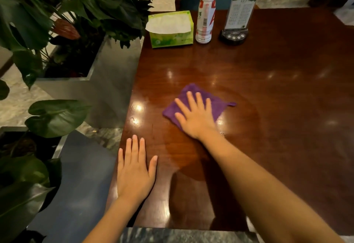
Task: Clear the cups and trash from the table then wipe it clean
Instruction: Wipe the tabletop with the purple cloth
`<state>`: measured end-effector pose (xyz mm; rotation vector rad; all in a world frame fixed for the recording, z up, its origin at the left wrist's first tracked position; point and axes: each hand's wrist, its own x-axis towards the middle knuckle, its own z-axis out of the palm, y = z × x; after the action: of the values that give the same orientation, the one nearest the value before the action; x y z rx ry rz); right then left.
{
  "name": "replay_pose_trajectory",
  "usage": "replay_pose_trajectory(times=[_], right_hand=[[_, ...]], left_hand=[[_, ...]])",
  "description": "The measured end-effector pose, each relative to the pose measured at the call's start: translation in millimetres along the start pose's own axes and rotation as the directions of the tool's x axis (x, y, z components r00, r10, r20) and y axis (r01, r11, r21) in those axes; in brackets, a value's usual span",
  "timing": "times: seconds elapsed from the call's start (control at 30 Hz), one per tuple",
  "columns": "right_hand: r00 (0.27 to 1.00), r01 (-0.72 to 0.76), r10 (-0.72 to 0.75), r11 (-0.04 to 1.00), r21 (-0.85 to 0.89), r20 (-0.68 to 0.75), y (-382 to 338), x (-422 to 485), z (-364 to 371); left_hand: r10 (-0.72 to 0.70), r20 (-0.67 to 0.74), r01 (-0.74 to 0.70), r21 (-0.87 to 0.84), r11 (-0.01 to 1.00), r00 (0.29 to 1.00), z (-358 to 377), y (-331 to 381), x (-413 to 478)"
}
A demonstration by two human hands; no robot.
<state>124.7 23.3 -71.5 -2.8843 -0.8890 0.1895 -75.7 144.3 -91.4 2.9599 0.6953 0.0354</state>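
**Table (pixel 277 99) under the cloth (pixel 220 105)**

We press our right hand (pixel 195 117) flat on the purple cloth, palm down, fingers straight and spread, gripping nothing. The cloth lies on the near-left part of the dark, polished table. Its far corner and right side show past our fingers, and a small loop sticks out at its right corner.

Our left hand (pixel 134 173) lies flat on the bare wood by the table's left edge. It is nearer to us than the cloth and apart from it. The fingers are straight and close together, the thumb is out to the side, and the hand holds nothing.

A paler smear (pixel 183 152) marks the wood between our two forearms and curves round the right of the cloth. Bright spots of reflected light dot the surface about it.

Three things stand in a row along the far edge, well apart from the cloth. On the left is a green tissue box (pixel 172 38) with a white tissue spread over its top. Just beside it a white bottle (pixel 205 16) with a red cap stands upright. To the right is a clear sign stand (pixel 240 9) on a dark base; its print is too small for us to read.

Left of the table, broad-leaved plants (pixel 86 3) rise from a grey planter (pixel 80 87) set on a pale marbled floor (pixel 17 106).
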Motion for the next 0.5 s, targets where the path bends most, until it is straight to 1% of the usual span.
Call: replay_pose_trajectory(times=[0.07, 0.17, 0.23, 0.3, 0.4, 0.5], right_hand=[[0.997, 0.073, -0.074, 0.997, 0.026, 0.027, -39.2, 5.6, 4.2], [0.99, 0.121, -0.124, 0.992, 0.043, 0.068, -73.4, 10.2, 7.7], [0.985, 0.148, -0.151, 0.988, 0.04, 0.083, -87.3, 8.4, 10.1], [0.97, 0.218, -0.22, 0.976, 0.028, 0.103, -100.4, -1.7, 13.0], [0.919, 0.376, -0.374, 0.927, 0.006, 0.123, -109.2, -25.1, 16.1], [0.843, 0.529, -0.523, 0.849, -0.013, 0.129, -101.1, -44.7, 15.4]], left_hand=[[0.023, 0.004, -0.023, -0.035, 0.999, 1.0, -1.9, -1.3, -0.4], [0.052, 0.023, -0.05, -0.066, 0.997, 0.998, -6.9, -1.6, -19.2], [0.037, 0.059, -0.034, -0.065, 0.997, 0.998, -10.6, -2.4, -43.7], [0.008, 0.09, -0.001, -0.071, 0.997, 0.996, -11.1, -5.8, -66.8], [-0.014, 0.124, 0.022, -0.067, 0.997, 0.992, -11.6, -9.7, -89.5], [0.001, 0.124, 0.005, -0.05, 0.999, 0.992, -12.0, -10.2, -107.3]])
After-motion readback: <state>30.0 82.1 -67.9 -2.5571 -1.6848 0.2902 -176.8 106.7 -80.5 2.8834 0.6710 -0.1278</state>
